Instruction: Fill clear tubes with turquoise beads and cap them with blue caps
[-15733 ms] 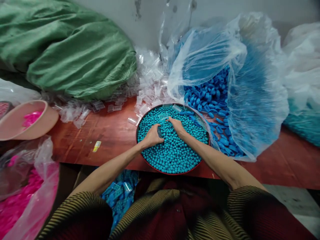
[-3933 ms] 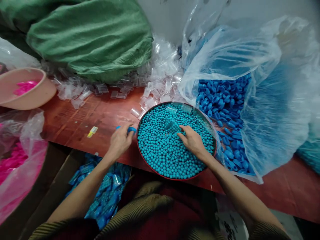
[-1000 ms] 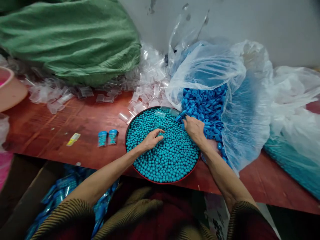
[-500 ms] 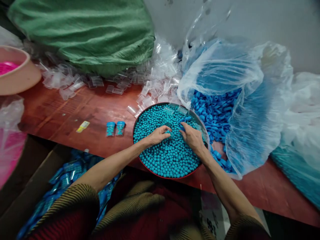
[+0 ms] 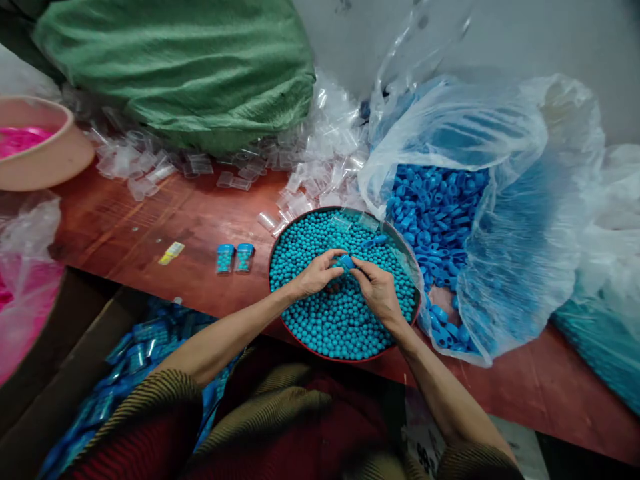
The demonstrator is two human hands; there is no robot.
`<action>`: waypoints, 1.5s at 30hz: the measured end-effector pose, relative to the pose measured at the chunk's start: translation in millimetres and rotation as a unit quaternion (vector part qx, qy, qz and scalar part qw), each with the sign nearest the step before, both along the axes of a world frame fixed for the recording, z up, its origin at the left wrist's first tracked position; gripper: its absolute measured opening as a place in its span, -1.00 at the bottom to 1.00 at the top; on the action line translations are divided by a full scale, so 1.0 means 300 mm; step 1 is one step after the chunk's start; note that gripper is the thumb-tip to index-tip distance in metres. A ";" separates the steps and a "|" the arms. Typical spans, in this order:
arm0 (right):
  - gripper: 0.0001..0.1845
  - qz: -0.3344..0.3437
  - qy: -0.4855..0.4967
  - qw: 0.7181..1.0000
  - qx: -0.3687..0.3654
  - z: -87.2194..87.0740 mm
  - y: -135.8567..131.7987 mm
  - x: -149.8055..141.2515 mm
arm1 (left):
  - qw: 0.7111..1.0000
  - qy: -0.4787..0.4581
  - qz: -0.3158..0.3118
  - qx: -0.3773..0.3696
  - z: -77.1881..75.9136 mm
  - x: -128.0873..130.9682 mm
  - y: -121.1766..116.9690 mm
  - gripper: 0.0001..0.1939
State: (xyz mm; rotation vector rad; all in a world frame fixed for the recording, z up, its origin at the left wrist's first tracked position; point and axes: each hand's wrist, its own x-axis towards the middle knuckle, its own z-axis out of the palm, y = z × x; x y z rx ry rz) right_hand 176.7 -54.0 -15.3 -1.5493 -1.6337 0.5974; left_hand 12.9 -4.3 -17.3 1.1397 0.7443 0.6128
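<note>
Cap: I am seeing one blue plastic cap [image 5: 347, 261] between the two hands, just at the right fingertips and beside the left ones.
Left hand: the left hand [image 5: 317, 275] is pinching one small clear plastic container between thumb and fingers, over the bowl.
Right hand: the right hand [image 5: 379, 290] is closing thumb and forefinger on the cap; this hand is nearer to it.
Long axis: it seems to be running from the left palm toward the right fingertips, but the fingers are hiding much.
Capped containers: two clear containers with blue caps [image 5: 225, 259] are resting side by side, left of the bowl.
Bowl: one round red-rimmed bowl [image 5: 350, 359] is holding teal beads [image 5: 330, 327], too many for my counting.
</note>
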 end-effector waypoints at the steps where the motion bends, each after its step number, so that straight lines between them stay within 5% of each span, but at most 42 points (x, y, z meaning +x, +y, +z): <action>1: -0.72 0.000 0.009 1.000 -0.006 0.007 -0.005 -0.006 | 1.000 -0.010 0.007 -0.007 0.003 -0.001 -0.005 -0.50; 13: -0.82 -0.022 0.041 0.999 -0.018 0.045 -0.019 -0.027 | 0.998 0.037 0.006 0.057 0.014 -0.020 -0.028 -0.38; 24: -0.85 0.044 0.068 0.997 -0.017 0.023 -0.035 -0.037 | 0.987 0.096 0.078 0.099 0.002 -0.023 -0.065 -0.68; 28: -0.76 0.098 0.172 0.973 -0.120 0.045 -0.027 0.003 | 0.995 0.074 0.017 0.067 0.019 -0.058 -0.054 -0.65; 33: -0.45 0.045 0.322 0.932 -0.162 0.034 0.002 0.008 | 0.993 0.076 -0.022 0.083 0.036 -0.077 -0.063 -0.62; 39: -0.62 0.082 0.026 0.996 -0.031 0.051 -0.026 -0.051 | 0.981 0.070 0.057 0.171 0.048 -0.048 -0.090 -0.48; 45: -0.08 0.083 -0.159 0.982 0.048 0.029 -0.075 -0.120 | 0.978 0.083 0.069 0.179 0.058 -0.040 -0.088 -0.59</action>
